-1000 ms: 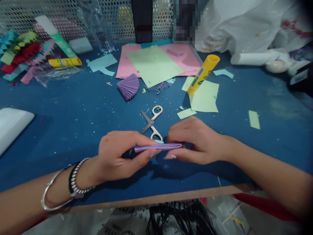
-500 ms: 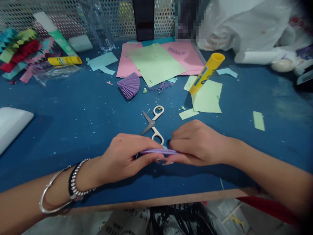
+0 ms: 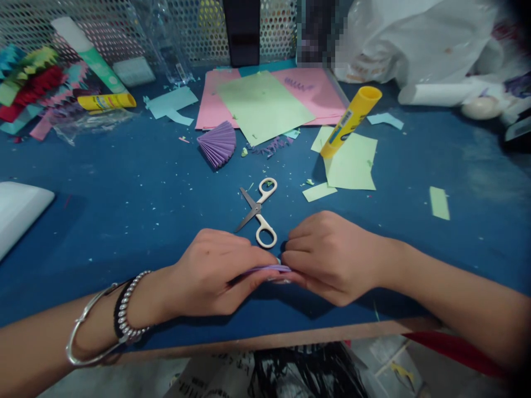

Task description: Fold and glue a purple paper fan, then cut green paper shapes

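Seen from the head camera, the left hand (image 3: 215, 271) and the right hand (image 3: 327, 254) meet near the front edge of the dark blue tabletop (image 3: 124, 204). Both are closed and pinch a folded strip of purple paper (image 3: 267, 269) between them, each hand at one end, so only a short flat piece of it shows between the fingertips. The strip is low over the table; whether it touches the surface cannot be told. Just beyond the hands lie small white-handled scissors (image 3: 259, 213), blades apart. Farther back sits a pleated purple paper fan (image 3: 218, 145), beside a light green paper sheet (image 3: 263, 105) that lies over pink paper sheets (image 3: 315, 91). To the right, a yellow glue stick (image 3: 350, 121) leans tilted over pale green paper offcuts (image 3: 350, 163). Silver and beaded bracelets (image 3: 120, 315) circle the left wrist.
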`<state>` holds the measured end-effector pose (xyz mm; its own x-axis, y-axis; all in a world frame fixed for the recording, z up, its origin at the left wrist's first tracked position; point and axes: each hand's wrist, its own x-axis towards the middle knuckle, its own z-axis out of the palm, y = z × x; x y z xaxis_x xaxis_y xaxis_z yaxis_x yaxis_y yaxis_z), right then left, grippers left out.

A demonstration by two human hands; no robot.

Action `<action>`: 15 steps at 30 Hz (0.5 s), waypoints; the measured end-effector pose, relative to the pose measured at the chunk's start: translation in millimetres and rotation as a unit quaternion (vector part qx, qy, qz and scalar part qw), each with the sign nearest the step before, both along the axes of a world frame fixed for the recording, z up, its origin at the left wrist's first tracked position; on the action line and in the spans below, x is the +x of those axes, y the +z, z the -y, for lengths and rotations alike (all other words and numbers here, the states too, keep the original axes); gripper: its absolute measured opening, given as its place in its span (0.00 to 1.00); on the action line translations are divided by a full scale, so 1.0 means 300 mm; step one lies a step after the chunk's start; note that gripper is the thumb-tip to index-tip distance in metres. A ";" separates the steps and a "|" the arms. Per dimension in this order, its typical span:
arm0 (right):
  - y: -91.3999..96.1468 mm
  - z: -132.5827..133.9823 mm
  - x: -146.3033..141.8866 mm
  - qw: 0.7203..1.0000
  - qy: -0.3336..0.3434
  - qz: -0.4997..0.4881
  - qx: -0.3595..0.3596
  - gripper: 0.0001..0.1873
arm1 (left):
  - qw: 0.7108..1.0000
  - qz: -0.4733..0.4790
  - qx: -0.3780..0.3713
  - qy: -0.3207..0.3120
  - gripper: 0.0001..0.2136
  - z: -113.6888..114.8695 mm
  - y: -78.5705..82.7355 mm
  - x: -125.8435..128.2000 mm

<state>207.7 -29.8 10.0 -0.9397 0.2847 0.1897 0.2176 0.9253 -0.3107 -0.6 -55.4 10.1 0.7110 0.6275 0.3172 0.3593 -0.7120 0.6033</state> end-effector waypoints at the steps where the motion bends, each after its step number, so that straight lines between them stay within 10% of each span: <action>1: 0.000 -0.001 0.000 1.000 -0.001 -0.004 0.013 0.19 | 1.000 -0.001 0.000 -0.001 0.07 -0.002 0.001 -0.002; 15: 0.010 -0.049 0.033 0.994 -0.067 -0.029 0.079 0.20 | 0.992 0.069 -0.043 0.097 0.07 -0.011 0.010 -0.001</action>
<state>217.7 -15.0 12.9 -0.8813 0.3692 0.2950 0.3281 0.9273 -0.1803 -0.9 -52.2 13.0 0.5287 0.7770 0.3417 0.3941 -0.5813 0.7119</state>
